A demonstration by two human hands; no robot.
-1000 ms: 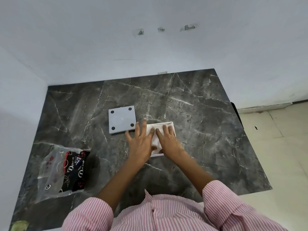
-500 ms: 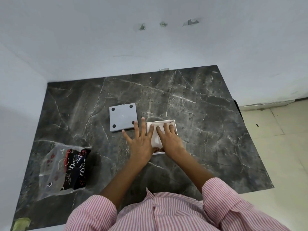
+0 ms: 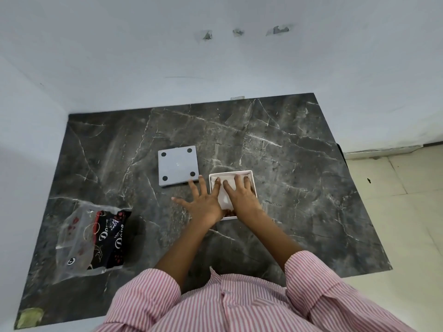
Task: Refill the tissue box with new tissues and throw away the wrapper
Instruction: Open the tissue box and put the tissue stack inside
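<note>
A white square tissue box point(image 3: 252, 175) sits open on the dark marble table point(image 3: 299, 200), filled with white tissues point(image 3: 224, 197). My right hand point(image 3: 242, 197) lies flat on the tissues inside the box, fingers spread. My left hand point(image 3: 205, 203) rests flat over the box's left edge, its fingertips on the tissues and its other fingers on the table. The box's grey square lid point(image 3: 178, 166), with black round feet at its corners, lies upside down just to the left. An empty clear and black plastic wrapper point(image 3: 92, 238) lies at the table's left.
White walls close the table at the back and left. The table's right edge drops to a pale tiled floor point(image 3: 395, 212). A greenish scrap point(image 3: 30, 316) sits at the near left corner. My striped shirt point(image 3: 227, 305) fills the bottom.
Both hands stay flat on the tissues in the box; my left hand's fingers have spread a little wider toward the lid. The view has shifted slightly.
</note>
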